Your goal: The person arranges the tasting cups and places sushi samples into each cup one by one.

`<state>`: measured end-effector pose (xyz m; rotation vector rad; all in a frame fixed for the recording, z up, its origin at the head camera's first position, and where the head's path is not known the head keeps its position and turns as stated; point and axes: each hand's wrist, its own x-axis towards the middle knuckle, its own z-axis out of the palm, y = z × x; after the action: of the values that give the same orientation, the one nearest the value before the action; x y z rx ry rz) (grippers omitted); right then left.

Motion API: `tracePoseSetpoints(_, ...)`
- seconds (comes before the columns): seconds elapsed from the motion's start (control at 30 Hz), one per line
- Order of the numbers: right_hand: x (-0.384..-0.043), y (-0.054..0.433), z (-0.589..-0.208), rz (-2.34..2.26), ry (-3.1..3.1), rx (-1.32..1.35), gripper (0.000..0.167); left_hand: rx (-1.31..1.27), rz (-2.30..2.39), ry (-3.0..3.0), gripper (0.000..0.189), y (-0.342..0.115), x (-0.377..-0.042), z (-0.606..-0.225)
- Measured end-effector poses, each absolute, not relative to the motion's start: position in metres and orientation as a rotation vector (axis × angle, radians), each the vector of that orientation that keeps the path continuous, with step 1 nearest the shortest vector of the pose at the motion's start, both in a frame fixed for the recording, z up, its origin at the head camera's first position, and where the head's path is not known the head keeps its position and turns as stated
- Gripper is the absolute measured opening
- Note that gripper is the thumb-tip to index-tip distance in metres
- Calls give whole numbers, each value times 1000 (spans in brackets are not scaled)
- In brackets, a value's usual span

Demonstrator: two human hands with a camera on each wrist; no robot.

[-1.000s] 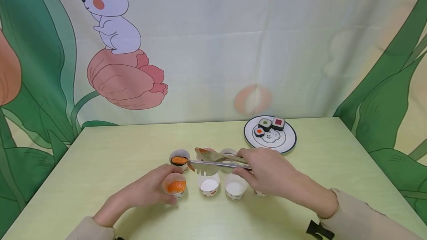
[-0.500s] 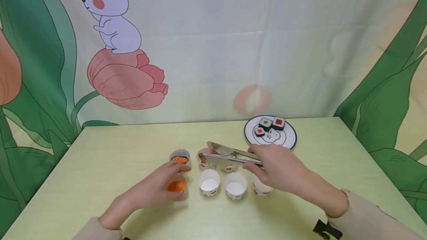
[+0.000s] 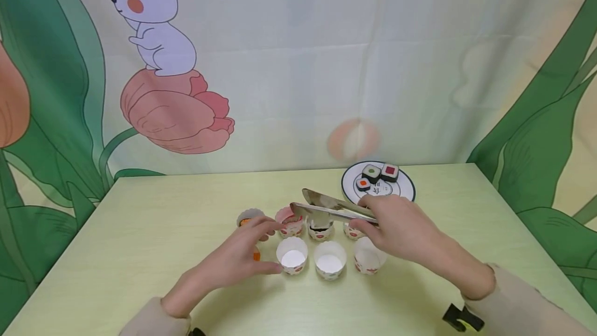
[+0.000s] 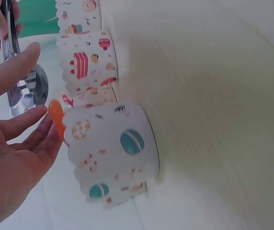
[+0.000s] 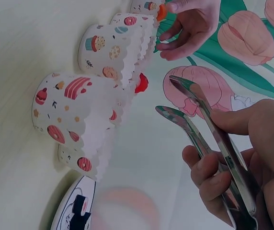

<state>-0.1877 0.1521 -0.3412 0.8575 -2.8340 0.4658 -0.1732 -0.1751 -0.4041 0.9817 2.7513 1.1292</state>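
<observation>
My right hand grips a pair of metal serving tongs, jaws slightly apart with nothing between them, above the back row of paper cups. My left hand holds nothing; its thumb and fingers are spread beside the front-left cups, the thumb tip close to a white cup. Behind that hand, a cup with an orange sushi piece is mostly hidden. In the left wrist view, an orange topping pokes above the rim of the nearest cup. A red piece shows at another rim in the right wrist view.
Two more white cups stand in the front row, with several in the row behind, including a pink-rimmed cup. At the back right, a blue-rimmed plate bears three sushi rolls. A printed curtain hangs behind the table.
The tongs and right hand have moved up and right, away from the left cups. My left hand has shifted right, leaving the salmon cup and now covering it.
</observation>
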Motion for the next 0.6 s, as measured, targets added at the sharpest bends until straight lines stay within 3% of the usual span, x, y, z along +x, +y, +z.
tracePoseSetpoints(0.6,-205,167,-336,512,-2857,744,24,880,934,2745,68,-149,-184,-404)
